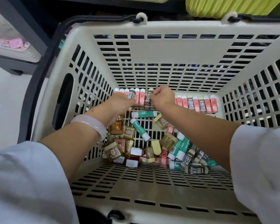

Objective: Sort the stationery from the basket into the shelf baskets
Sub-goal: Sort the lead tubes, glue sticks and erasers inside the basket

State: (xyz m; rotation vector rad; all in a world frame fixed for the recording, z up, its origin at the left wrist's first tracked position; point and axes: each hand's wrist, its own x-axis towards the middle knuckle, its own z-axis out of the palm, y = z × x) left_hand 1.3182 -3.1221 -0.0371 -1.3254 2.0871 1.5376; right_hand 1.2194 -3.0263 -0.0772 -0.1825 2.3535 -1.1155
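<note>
A big cream slotted basket (pixel 168 50) fills the view. Along its far wall stands a row of erasers, red ones (pixel 208 104) and grey 2B ones (pixel 191 103). My left hand (pixel 120 104) reaches in and pinches a grey 2B eraser (pixel 131 94) at the row's left part. My right hand (pixel 162 97) pinches another grey 2B eraser (pixel 148 98) just beside it. Loose on the basket floor lie green glue sticks (pixel 140 129), amber bottles (pixel 116 126) and more erasers (pixel 196 169).
A yellow-green shelf basket (pixel 225 7) sits above the far rim. At the left a white shelf basket (pixel 14 46) holds pink items on a dark frame. The basket's dark handle (pixel 32 94) hangs down its left side. Pale floor shows at the left.
</note>
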